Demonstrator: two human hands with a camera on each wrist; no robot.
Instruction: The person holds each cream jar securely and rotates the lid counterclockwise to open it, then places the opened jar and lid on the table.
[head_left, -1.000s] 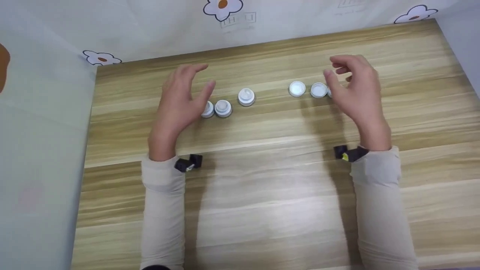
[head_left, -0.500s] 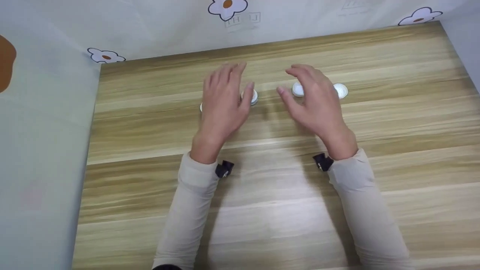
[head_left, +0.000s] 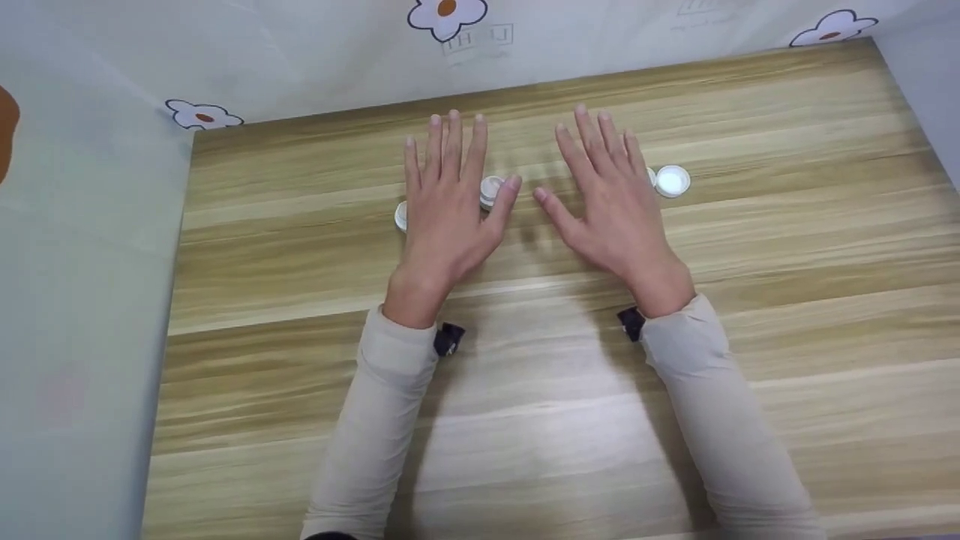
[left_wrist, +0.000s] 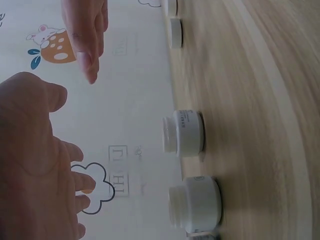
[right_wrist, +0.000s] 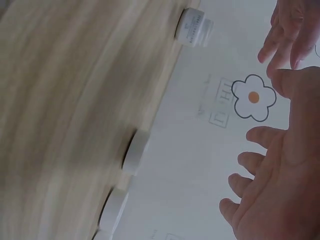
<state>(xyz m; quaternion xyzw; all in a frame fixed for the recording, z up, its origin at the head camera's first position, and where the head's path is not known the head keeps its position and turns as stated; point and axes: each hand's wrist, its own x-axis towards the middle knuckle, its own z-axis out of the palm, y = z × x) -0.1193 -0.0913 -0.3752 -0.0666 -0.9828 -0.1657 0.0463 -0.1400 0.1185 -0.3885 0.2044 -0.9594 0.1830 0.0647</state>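
Note:
My left hand [head_left: 450, 210] is raised over the table, palm down with straight, slightly spread fingers, and holds nothing. Beneath it stand small white cream jars without lids; one jar [head_left: 490, 189] shows by the thumb, and another [head_left: 400, 217] peeks out at the hand's outer edge. The left wrist view shows two upright jars, a nearer one [left_wrist: 200, 204] and a farther one [left_wrist: 189, 133]. My right hand [head_left: 615, 202] hovers likewise, flat and holding nothing, over a row of round white lids. One lid [head_left: 673, 181] lies beside it; in the right wrist view two more lids [right_wrist: 135, 152] [right_wrist: 114, 209] show.
The wood-grain table [head_left: 540, 405] extends around both arms. A pale cloth [head_left: 300, 60] with flower prints hangs along the back edge, and another pale sheet [head_left: 82, 300] borders the left side. A small black camera [head_left: 448, 339] sits at the left wrist, another [head_left: 631, 324] at the right.
Both hands have moved inward from either side, now close together over the jars and lids. Their bent fingers have straightened and spread. The jars and lids stay in place.

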